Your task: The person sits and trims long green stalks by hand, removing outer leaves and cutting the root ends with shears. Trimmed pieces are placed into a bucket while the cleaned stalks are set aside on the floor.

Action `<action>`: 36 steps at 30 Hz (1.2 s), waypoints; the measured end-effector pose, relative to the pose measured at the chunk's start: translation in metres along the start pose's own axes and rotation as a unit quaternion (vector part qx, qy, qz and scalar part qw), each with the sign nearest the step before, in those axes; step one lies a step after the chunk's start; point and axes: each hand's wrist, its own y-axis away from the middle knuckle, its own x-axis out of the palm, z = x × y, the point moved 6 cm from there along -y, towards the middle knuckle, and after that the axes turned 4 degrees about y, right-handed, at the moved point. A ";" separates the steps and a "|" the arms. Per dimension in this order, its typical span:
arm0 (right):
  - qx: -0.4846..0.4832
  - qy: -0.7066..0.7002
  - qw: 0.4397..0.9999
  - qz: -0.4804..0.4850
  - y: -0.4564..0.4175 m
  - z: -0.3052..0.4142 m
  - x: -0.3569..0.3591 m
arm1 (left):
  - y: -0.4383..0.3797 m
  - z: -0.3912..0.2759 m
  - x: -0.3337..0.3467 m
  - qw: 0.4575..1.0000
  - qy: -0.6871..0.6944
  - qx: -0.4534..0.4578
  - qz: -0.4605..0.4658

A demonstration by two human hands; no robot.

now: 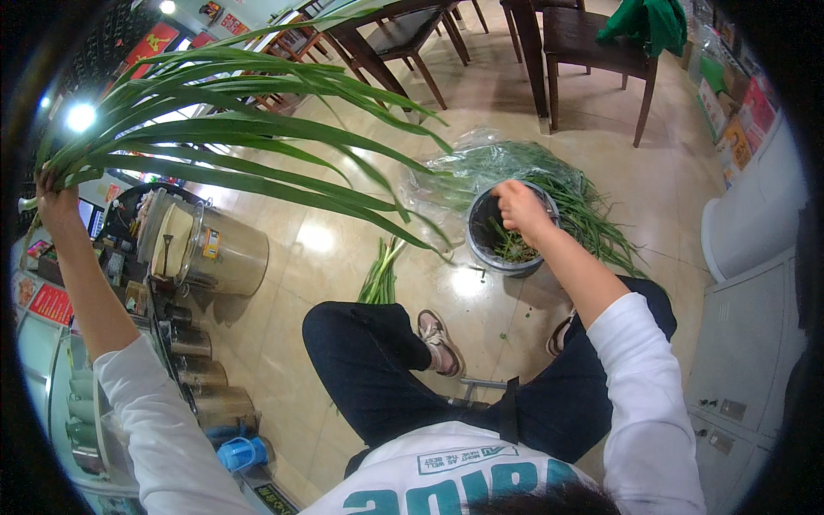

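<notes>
Raised at the far left, my left hand [59, 196] grips a bunch of long green leafy stalks [238, 132], whose leaves fan out to the right. My right hand [523, 209] hangs over a lined bucket [477, 243], with its fingers curled; whether it holds anything small cannot be seen. Green scraps [515, 248] lie inside the bucket. Behind and to the right of it, more long greens [602, 219] spill out of a clear plastic bag [476, 148]. A smaller bundle of green stalks [381, 277] lies on the floor by my left knee.
A large clear tub [232, 257] and several metal canisters [222, 405] line the left side. A blue plastic jug [243, 454] is at lower left. Dark chairs [595, 38] and tables are ahead, one chair with a green cloth [650, 29]. A grey cabinet [740, 347] stands at right.
</notes>
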 end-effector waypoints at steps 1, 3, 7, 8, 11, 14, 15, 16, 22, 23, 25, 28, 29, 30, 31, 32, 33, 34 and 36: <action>-0.024 0.095 0.995 0.016 0.007 0.009 0.009 | 0.034 0.024 0.009 0.999 -0.010 0.012 -0.034; -0.165 0.264 0.944 0.110 0.015 0.015 0.029 | 0.053 0.022 0.020 0.997 -0.020 0.034 -0.063; -0.189 0.356 0.905 0.135 0.017 0.011 0.047 | 0.041 0.027 0.009 0.997 0.012 0.028 -0.066; -0.197 0.370 0.898 0.135 0.009 0.006 0.040 | 0.033 0.035 0.005 0.998 0.034 0.016 -0.059; -0.143 0.368 0.906 0.154 0.013 0.010 0.046 | -0.002 0.031 -0.028 0.998 0.061 -0.017 -0.026; -0.109 0.311 0.932 0.153 0.018 0.017 0.037 | -0.056 0.002 -0.047 0.994 0.073 -0.064 0.050; -0.044 0.217 0.965 0.143 0.012 0.009 0.019 | -0.071 0.003 -0.044 0.991 0.084 -0.077 0.068; -0.018 0.165 0.977 0.131 0.013 0.007 0.006 | -0.073 0.006 -0.048 0.990 0.086 -0.086 0.077; -0.072 0.211 0.956 0.192 0.035 0.031 0.034 | -0.021 0.046 -0.054 0.992 0.105 -0.047 -0.049; -0.091 0.221 0.951 0.197 0.041 0.030 0.046 | -0.006 0.044 -0.051 0.992 0.106 -0.041 -0.059; -0.180 0.313 0.920 0.154 0.045 0.037 0.062 | -0.009 0.035 -0.042 0.992 0.107 -0.023 -0.059; -0.292 0.360 0.867 0.181 0.035 0.027 0.073 | -0.021 0.029 -0.031 0.992 0.116 0.010 -0.048; -0.273 0.370 0.872 0.168 0.031 0.025 0.070 | -0.024 0.020 -0.028 0.993 0.108 0.021 -0.053; -0.251 0.379 0.876 0.159 0.032 0.025 0.071 | -0.020 0.013 -0.028 0.993 0.097 0.030 -0.059; -0.218 0.403 0.878 0.139 0.032 0.022 0.058 | 0.006 0.038 -0.023 0.992 0.092 0.027 -0.082; -0.221 0.417 0.874 0.117 0.028 0.022 0.048 | 0.020 0.048 -0.021 0.991 0.089 0.028 -0.096; -0.272 0.413 0.865 0.089 0.024 0.023 0.034 | 0.022 0.051 -0.019 0.991 0.090 0.025 -0.099; -0.229 0.380 0.891 0.094 0.018 0.021 0.028 | 0.021 0.045 -0.020 0.991 0.082 0.027 -0.098; -0.123 0.246 0.955 0.109 0.013 0.018 0.021 | 0.020 0.036 -0.027 0.992 0.072 0.029 -0.100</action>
